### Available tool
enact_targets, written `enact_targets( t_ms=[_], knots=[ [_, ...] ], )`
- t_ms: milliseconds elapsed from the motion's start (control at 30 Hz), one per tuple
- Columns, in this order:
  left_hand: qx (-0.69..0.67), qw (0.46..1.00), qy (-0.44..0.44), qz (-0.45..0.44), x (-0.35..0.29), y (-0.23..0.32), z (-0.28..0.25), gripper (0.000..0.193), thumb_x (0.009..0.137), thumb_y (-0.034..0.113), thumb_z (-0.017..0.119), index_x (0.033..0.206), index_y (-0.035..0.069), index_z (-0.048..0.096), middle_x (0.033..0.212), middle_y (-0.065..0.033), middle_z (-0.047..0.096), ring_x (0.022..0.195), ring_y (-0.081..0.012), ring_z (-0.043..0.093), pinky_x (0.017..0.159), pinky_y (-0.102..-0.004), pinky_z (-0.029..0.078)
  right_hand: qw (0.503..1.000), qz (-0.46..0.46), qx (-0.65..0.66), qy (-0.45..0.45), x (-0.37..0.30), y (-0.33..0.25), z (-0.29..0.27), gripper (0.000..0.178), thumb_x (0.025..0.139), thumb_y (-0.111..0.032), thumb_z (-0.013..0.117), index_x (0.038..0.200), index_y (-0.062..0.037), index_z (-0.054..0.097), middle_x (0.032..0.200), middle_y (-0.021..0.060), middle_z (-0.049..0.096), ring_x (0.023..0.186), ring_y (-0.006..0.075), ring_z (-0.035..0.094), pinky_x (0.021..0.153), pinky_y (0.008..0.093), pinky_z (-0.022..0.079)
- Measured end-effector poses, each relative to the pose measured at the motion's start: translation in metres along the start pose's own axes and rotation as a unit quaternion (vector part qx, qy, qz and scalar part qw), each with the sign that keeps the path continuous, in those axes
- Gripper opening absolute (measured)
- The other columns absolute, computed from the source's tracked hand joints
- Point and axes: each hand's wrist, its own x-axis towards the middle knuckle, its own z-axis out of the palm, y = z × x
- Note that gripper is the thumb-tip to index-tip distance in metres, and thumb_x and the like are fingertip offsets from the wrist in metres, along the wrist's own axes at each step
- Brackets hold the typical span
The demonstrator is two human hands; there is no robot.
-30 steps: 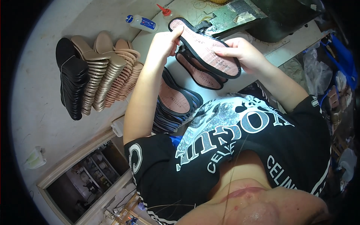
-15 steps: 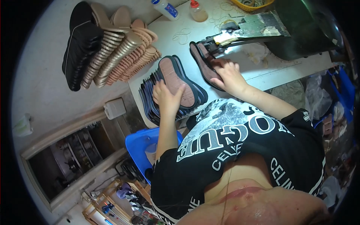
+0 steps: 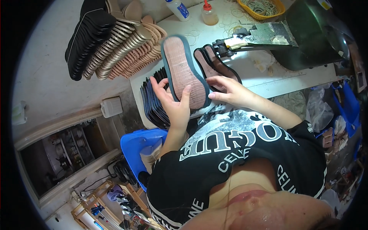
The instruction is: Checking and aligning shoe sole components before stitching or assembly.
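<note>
A shoe sole (image 3: 180, 69) with a pinkish ribbed face and dark rim is tilted up in my left hand (image 3: 173, 100). My left thumb presses on its face near the heel, and the fingers reach round its left side and behind. At the sole's right edge is my right hand (image 3: 228, 91), thumb and index finger apart, with no grip visible. Just beyond, a dark-rimmed pair of soles (image 3: 214, 67) lies under the machine's arm (image 3: 251, 40). Left of my left hand stands a row of dark soles (image 3: 153, 101), partly hidden by the raised one.
Stacked black, gold and pink sandal uppers (image 3: 115, 42) rise at the far left. A glue bottle (image 3: 209, 15), a white bottle (image 3: 178, 9) and a yellow basket of rubber bands (image 3: 262, 7) stand at the back. A blue bin (image 3: 132, 153) is below the table's left corner.
My left hand has lifted the sole off the stack and tilted it up. My right hand has left the soles by the machine and come left to the lifted sole's edge.
</note>
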Motion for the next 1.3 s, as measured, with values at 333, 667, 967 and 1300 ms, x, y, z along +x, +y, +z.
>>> enact_targets(
  t_ms=[333,667,967,1300],
  knots=[
    [-0.29,0.942,-0.074,-0.151,0.034,0.029,0.022,0.055,0.089,0.032,0.064,0.125,-0.004,0.043,0.106,-0.0114,0.061,0.092,-0.0163,0.061,0.084,-0.0289,0.048,0.974,-0.082,0.189,-0.093,-0.004,-0.037,-0.036,0.031,0.088,-0.018,0.066,0.11,0.0017,0.06,0.101,0.0036,0.064,0.092,0.0073,0.056,0.084,0.0245,0.045],
    [-0.301,0.89,-0.316,-0.134,0.029,0.037,0.058,0.031,0.09,0.02,0.062,0.109,-0.003,0.057,0.099,-0.0081,0.065,0.085,-0.0117,0.06,0.079,-0.0261,0.048,0.935,-0.056,0.314,-0.155,0.011,0.002,-0.054,0.039,0.087,-0.04,0.064,0.089,-0.0012,0.065,0.077,0.0035,0.064,0.069,0.0079,0.061,0.069,0.0221,0.051],
    [-0.068,0.977,-0.2,0.01,0.045,0.031,0.066,0.035,0.084,0.023,0.069,0.104,-0.004,0.059,0.092,-0.0079,0.065,0.082,-0.0114,0.06,0.076,-0.0253,0.048,0.988,0.019,0.153,-0.021,0.009,-0.033,-0.066,0.025,0.087,-0.024,0.064,0.073,-0.0026,0.064,0.059,-0.0045,0.052,0.052,0.002,0.044,0.047,0.02,0.035],
    [-0.169,0.974,-0.144,-0.039,0.116,0.016,0.101,0.031,0.08,0.018,0.071,0.096,-0.007,0.062,0.09,-0.0116,0.066,0.077,-0.0164,0.063,0.071,-0.0276,0.049,0.937,0.076,0.341,-0.019,-0.019,-0.006,-0.057,0.034,0.086,-0.022,0.067,0.112,0.0003,0.062,0.102,0.0049,0.065,0.094,0.0094,0.056,0.084,0.0262,0.045]
  ],
)
